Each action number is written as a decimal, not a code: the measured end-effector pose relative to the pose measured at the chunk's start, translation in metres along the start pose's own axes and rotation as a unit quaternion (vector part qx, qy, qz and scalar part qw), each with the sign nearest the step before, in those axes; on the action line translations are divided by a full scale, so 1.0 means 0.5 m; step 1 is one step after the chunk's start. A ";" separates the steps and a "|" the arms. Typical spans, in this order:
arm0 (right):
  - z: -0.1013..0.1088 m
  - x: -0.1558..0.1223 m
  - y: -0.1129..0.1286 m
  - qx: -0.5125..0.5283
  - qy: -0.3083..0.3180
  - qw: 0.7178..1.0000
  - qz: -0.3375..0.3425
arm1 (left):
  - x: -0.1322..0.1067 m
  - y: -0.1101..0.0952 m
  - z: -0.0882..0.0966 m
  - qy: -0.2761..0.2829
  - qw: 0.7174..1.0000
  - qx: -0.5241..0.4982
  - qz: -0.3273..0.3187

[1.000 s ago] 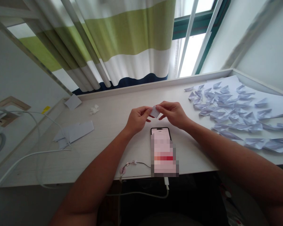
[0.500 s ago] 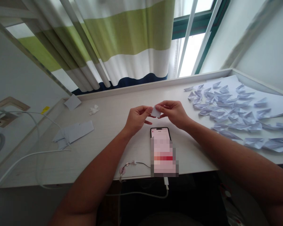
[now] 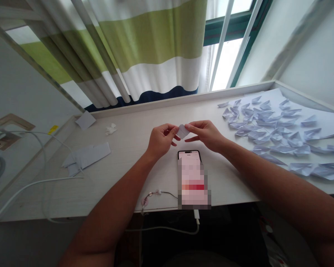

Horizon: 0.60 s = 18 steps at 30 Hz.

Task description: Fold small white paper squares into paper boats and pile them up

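Note:
A small folded piece of white paper (image 3: pixel 183 131) is held up above the desk between my two hands. My left hand (image 3: pixel 161 139) pinches its left corner between thumb and fingers. On the other side, my right hand (image 3: pixel 205 134) grips the upper right edge, thumb on top, with its lower fingers stretched out below. Creases show on the paper's face. Just below the hands lies a phone (image 3: pixel 189 154) with its screen lit and mostly blurred out. Many folded paper boats (image 3: pixel 275 135) crowd the desk to the right of my right hand.
Flat paper sheets (image 3: pixel 93 155) lie on the left of the desk (image 3: pixel 128 148), with a square sheet (image 3: pixel 85 120) and a crumpled white scrap (image 3: pixel 110 129) behind. A white cable (image 3: pixel 30 185) crosses the left side. A beaded strap (image 3: pixel 150 194) trails from the phone. Larger paper (image 3: pixel 328 120) lies under some boats.
The paper has turned to stand corner-up like a diamond between the hands. My right hand's grip has shifted to its upper right edge, its lower fingers spreading away.

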State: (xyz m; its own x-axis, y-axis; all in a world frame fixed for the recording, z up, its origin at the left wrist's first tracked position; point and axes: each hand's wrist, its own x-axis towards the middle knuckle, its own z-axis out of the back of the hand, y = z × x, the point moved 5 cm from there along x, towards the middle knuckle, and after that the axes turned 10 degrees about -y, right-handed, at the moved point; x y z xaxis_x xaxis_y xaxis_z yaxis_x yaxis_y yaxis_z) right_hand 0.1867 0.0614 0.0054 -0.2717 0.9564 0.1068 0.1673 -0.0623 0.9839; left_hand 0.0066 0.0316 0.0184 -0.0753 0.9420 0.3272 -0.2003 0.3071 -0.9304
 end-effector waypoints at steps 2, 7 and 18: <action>0.002 0.001 0.001 -0.004 0.002 1.000 -0.004 | -0.001 -0.003 -0.001 0.004 1.000 0.004 -0.009; 0.005 0.002 0.003 -0.016 -0.006 1.000 -0.003 | 0.005 0.009 -0.006 0.011 1.000 -0.020 -0.015; 0.000 0.003 0.002 -0.080 -0.021 0.994 0.075 | 0.002 0.014 -0.015 0.013 0.999 -0.047 0.008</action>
State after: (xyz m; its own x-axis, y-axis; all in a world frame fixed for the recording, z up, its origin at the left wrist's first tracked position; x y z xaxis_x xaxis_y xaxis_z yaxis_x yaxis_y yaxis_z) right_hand 0.1865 0.0625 0.0067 -0.2148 0.9439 0.2509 0.0499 -0.2460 0.9680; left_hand 0.0124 0.0355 0.0107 -0.0517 0.9494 0.3097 -0.1069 0.3031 -0.9469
